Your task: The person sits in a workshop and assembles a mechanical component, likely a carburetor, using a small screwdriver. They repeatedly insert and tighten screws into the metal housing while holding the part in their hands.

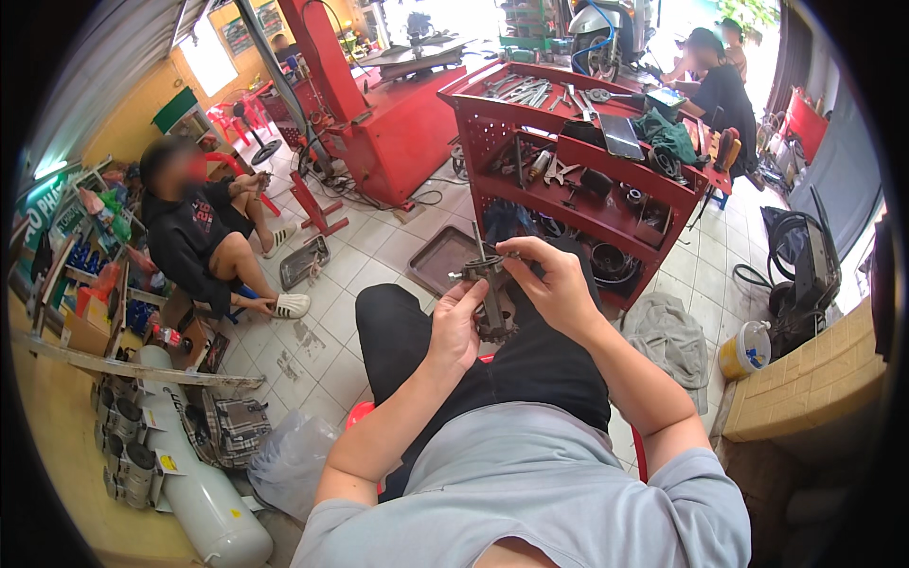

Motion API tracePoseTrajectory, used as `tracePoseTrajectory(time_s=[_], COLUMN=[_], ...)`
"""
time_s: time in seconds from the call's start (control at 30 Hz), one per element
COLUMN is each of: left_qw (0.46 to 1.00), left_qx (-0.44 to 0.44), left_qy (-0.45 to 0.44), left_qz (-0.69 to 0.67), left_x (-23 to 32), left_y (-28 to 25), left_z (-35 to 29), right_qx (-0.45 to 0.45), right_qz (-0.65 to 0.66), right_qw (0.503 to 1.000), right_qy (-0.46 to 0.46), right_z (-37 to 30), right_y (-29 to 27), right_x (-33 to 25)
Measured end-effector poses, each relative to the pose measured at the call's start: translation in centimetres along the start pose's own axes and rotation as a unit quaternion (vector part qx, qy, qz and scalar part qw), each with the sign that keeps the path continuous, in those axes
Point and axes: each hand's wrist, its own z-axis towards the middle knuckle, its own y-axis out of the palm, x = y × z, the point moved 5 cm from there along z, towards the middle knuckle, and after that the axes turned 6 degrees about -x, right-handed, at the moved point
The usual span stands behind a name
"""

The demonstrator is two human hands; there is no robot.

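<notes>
Above my lap I hold a dark, greasy metal machine part (491, 308) with a round upper end and a thin rod rising from it. My left hand (456, 324) is closed on its left side, thumb near a small bright fitting. At its upper right, my right hand (549, 281) pinches the rim between thumb and fingers. Whether a smaller piece sits in that pinch is too small to tell. A shallow metal tray (423, 254) lies on the floor just beyond my knees.
Ahead stands a red tool cart (578, 189) loaded with wrenches and parts. A co-worker (204, 218) sits at the left near another tray (305, 263). A grey cloth (668, 341) and a yellow bucket (744, 350) are at the right; a white tank (204, 473) lies at the lower left.
</notes>
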Motion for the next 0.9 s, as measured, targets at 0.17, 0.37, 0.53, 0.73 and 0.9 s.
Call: tracePoseTrajectory(time_s=[0.17,0.37,0.53,0.73,0.9], left_qw=[1.0,1.0,0.999,0.996,0.994], left_qx=[0.005,0.009,0.014,0.005,0.016], left_qy=[0.009,0.017,0.032,0.079,0.086], left_qz=[-0.021,-0.02,-0.007,0.032,0.065], left_x=[-0.1,0.3,0.7,0.8,1.0], left_y=[-0.2,0.0,0.4,-0.5,-0.4], left_z=[-0.1,-0.2,-0.4,-0.2,-0.2], right_qx=[-0.033,-0.026,-0.007,0.006,0.016], right_qz=[-0.05,-0.041,-0.122,-0.257,-0.288], right_qw=[0.998,0.997,0.986,0.941,0.94], right_qy=[-0.007,-0.052,-0.111,-0.219,-0.184], right_z=[0.0,0.0,-0.3,-0.6,-0.9], right_y=[-0.1,0.3,0.5,1.0,1.0], right_x=[-0.7,-1.4,-1.8,-3.4,-3.2])
